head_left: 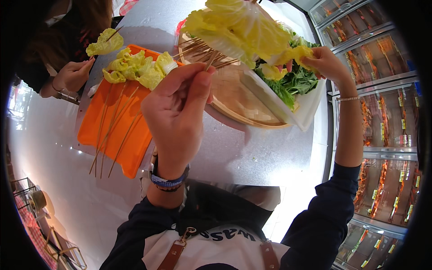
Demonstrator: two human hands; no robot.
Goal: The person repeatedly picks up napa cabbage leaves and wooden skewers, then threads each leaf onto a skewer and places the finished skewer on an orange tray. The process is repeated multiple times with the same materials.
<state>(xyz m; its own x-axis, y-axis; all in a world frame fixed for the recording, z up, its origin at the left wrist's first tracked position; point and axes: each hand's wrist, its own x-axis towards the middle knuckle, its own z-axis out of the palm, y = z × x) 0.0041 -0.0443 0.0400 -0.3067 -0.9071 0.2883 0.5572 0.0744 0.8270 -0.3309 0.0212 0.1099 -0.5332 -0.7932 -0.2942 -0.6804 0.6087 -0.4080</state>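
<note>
My left hand is closed in a pinch on a thin wooden skewer, whose tip shows above the thumb. Yellow cabbage leaf is gripped in my right hand, above a white container of greens. A large pale yellow cabbage leaf spreads across the top of the view; whether it joins the piece in my right hand I cannot tell. Beyond my left hand, a bundle of skewers rests over a round bamboo tray.
An orange tray holds several skewered cabbage leaves, sticks hanging over its near edge. At the left, another person's hand holds a leaf on a skewer. The white container overlaps the bamboo tray. Glass-fronted shelves line the right.
</note>
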